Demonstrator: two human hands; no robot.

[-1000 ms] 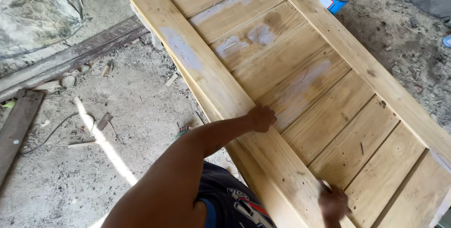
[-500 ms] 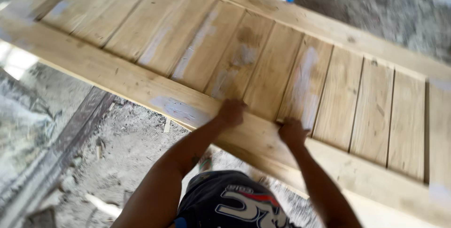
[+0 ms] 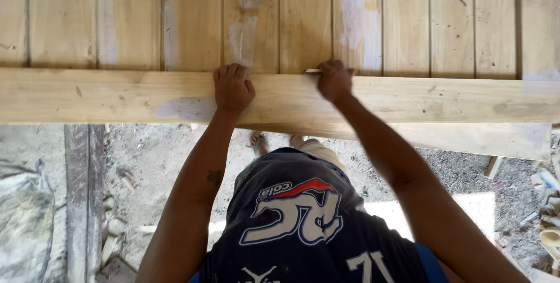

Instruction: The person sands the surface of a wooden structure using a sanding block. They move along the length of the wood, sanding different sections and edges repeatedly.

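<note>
A large pale wooden door [image 3: 105,95] lies flat in front of me, with a wide rail across the near side and vertical planks [image 3: 192,20] beyond it. Whitish filler patches [image 3: 185,108] mark the rail and some planks. My left hand [image 3: 232,87] rests on the rail, its fingers curled over the far edge. My right hand [image 3: 334,80] sits on the same edge a little to the right. It pinches a small thin pale tool [image 3: 312,71] whose tip lies in the seam between rail and planks.
Below the door lies rough concrete ground. A long dark timber [image 3: 81,201] and a grey sack [image 3: 23,219] are at the left. Wood scraps [image 3: 548,224] lie at the right. Another board [image 3: 478,140] sticks out under the door's near edge.
The view has swung until the door lies square across the frame. My right hand came up onto the rail edge beside my left hand, which stayed on the rail.
</note>
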